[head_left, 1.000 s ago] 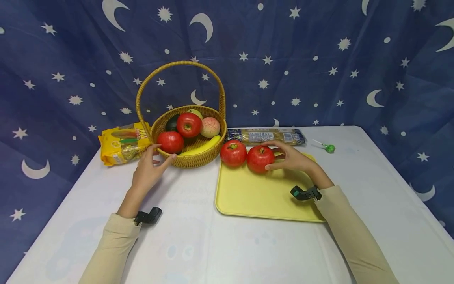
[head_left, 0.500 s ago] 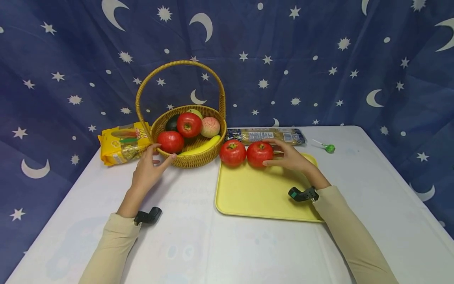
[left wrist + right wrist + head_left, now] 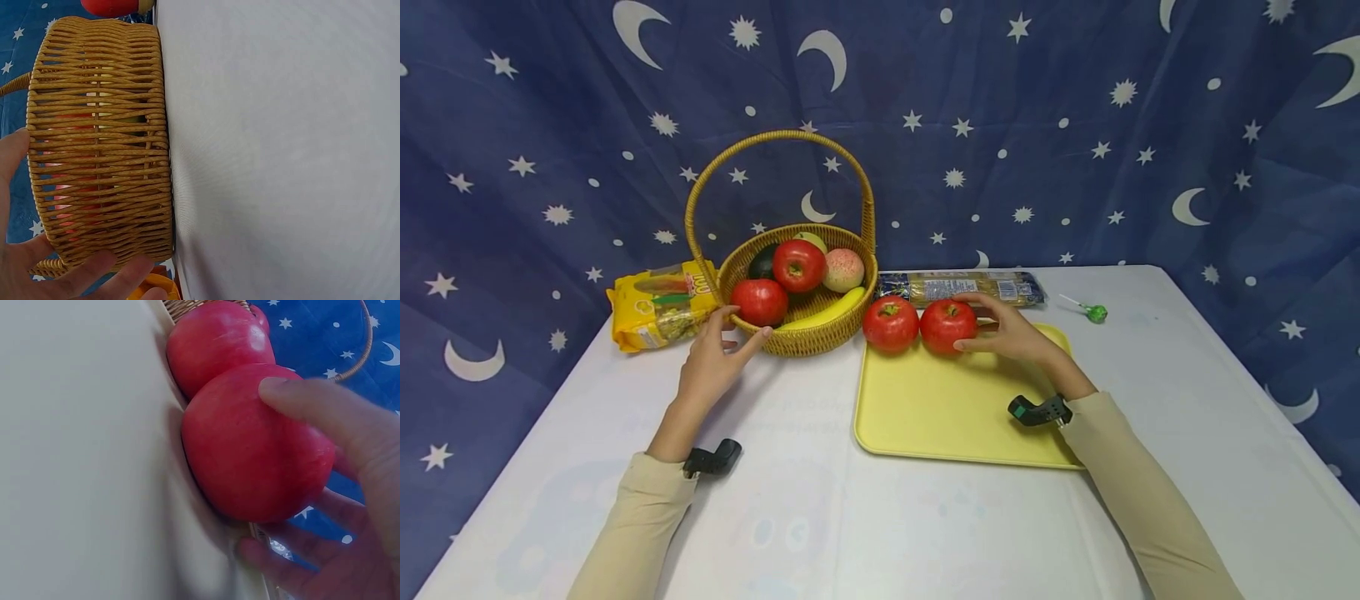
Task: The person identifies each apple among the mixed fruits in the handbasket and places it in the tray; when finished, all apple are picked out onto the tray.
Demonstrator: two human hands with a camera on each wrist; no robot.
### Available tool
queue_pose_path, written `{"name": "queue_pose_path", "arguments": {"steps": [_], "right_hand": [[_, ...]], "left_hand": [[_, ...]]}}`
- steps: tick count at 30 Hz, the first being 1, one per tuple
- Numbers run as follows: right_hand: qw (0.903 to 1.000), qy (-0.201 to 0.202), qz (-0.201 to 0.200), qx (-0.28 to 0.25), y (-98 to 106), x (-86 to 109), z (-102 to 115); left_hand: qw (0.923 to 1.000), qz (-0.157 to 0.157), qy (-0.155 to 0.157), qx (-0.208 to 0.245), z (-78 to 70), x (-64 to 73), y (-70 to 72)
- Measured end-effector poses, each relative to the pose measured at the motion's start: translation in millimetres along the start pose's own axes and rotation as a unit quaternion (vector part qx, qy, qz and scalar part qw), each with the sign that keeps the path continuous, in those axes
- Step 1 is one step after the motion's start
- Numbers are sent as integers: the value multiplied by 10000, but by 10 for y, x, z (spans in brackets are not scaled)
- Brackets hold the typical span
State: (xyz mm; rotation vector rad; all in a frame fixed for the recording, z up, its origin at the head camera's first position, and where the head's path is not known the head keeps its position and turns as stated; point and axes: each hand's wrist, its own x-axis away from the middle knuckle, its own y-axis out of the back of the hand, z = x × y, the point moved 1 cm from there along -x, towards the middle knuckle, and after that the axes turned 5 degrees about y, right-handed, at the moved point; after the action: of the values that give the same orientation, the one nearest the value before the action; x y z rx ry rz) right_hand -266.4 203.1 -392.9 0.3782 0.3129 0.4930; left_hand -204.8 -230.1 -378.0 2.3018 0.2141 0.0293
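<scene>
My left hand holds the near left side of a wicker basket. In the left wrist view its thumb touches the basket's rim, and the other fingers lie along the woven wall. Inside the basket are two red apples, a banana, a peach and partly hidden green fruit. My right hand grips a red apple on a yellow tray, thumb in front and fingers behind. Another red apple sits against its left side at the tray's back left corner.
Left of the basket lies a yellow food packet. Behind the tray is a long clear-and-blue packet of noodles. A green lollipop lies at the back right. A starry blue curtain hangs behind the white table.
My right hand has shifted its apple slightly back on the tray, then stayed nearly still. My left hand and the basket have kept their places.
</scene>
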Motion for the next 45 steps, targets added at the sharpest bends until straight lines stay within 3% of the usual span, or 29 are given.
{"name": "queue_pose_path", "arguments": {"steps": [20,35,45], "right_hand": [[9997,-83,-75,220,-13,-4,97],[9985,452,-211,245,-2,-25,220],[9991,268,-150,298,24,-138,291]], "left_hand": [[10000,-3,38,-60,22,10,20],[10000,-7,29,-37,-5,-25,8],[9999,59,69,-50,1,-12,11]]}}
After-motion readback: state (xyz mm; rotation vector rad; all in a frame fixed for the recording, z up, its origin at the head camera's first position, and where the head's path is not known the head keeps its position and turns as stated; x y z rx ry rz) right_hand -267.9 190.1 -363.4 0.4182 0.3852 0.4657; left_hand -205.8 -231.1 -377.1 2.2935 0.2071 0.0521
